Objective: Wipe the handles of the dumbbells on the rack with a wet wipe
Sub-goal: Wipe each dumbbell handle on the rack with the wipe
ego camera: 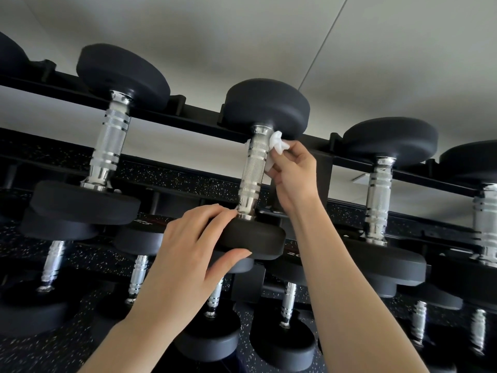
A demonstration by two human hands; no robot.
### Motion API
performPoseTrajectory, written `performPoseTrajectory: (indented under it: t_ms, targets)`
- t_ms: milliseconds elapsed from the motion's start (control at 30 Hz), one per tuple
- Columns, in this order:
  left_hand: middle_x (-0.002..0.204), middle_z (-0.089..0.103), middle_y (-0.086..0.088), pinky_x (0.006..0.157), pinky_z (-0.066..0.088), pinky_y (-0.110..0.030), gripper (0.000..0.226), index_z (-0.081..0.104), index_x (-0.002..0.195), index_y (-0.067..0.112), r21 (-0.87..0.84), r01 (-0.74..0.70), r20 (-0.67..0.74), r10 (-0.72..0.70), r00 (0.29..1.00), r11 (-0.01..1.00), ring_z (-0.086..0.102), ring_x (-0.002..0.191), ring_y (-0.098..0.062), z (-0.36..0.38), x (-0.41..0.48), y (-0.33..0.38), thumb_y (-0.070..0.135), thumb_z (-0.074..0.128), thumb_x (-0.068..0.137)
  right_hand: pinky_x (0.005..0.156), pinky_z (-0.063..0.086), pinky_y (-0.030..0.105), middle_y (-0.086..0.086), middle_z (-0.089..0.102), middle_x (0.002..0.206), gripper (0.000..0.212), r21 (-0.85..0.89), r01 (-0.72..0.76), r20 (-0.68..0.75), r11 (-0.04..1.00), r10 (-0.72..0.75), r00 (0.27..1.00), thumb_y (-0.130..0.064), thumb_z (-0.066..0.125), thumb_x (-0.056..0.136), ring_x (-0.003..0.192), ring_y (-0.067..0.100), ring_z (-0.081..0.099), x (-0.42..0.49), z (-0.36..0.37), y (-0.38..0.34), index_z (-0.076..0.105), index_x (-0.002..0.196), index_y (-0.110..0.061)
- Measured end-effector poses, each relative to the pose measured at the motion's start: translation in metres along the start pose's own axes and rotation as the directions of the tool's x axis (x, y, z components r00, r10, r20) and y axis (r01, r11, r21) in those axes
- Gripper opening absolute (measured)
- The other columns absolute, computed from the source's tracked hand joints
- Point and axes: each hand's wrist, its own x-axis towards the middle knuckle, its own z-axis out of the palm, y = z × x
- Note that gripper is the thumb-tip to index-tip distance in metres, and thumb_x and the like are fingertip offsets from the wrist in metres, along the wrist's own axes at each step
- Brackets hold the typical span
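A black dumbbell with a knurled chrome handle (252, 170) lies on the top tier of the rack (188, 114), in the middle of the view. My right hand (293, 173) pinches a crumpled white wet wipe (277, 146) against the upper right side of that handle, just under the far black head (266, 106). My left hand (188, 238) grips the near head (255, 235), fingers curled over its top by the handle's base and thumb under its rim.
More dumbbells sit on the top tier at the left (110, 146) and the right (379, 195). Lower tiers hold several smaller dumbbells (287, 305). Black speckled flooring (53, 354) shows below, a pale wall (242, 36) behind.
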Motion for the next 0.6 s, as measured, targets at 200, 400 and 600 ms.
performPoseTrajectory:
  t_ms: [200, 400, 600]
  targets:
    - [0.124, 0.045, 0.007, 0.091, 0.038, -0.027, 0.052, 0.056, 0.126, 0.013, 0.012, -0.004, 0.002, 0.004, 1.0, 1.0, 0.041, 0.11, -0.011, 0.0, 0.001, 0.0, 0.049, 0.045, 0.09, 0.071, 0.057, 0.03, 0.005, 0.066, 0.076, 0.022, -0.03, -0.015, 0.181, 0.999, 0.02, 0.983, 0.007, 0.051, 0.09, 0.074, 0.015, 0.064, -0.004, -0.014, 0.0, 0.049, 0.076, -0.009]
    - [0.123, 0.046, 0.007, 0.093, 0.027, -0.021, 0.051, 0.055, 0.126, 0.014, 0.01, 0.008, 0.034, -0.008, 0.999, 1.0, 0.041, 0.111, -0.011, 0.0, 0.001, 0.0, 0.049, 0.046, 0.09, 0.083, 0.056, 0.037, 0.012, 0.062, 0.086, 0.023, -0.105, 0.008, 0.227, 0.994, 0.016, 0.974, 0.008, 0.052, 0.089, 0.084, 0.022, 0.063, -0.009, -0.019, 0.004, 0.047, 0.074, -0.009]
    - [0.123, 0.046, 0.006, 0.095, 0.028, -0.023, 0.052, 0.056, 0.126, 0.013, 0.007, 0.008, 0.031, -0.008, 0.999, 1.0, 0.043, 0.111, -0.012, 0.0, 0.001, 0.0, 0.049, 0.045, 0.091, 0.077, 0.046, 0.047, 0.02, 0.06, 0.083, 0.026, -0.306, 0.013, 0.242, 0.952, 0.065, 0.968, 0.003, 0.055, 0.089, 0.079, 0.032, 0.055, -0.032, -0.029, 0.014, 0.048, 0.071, -0.014]
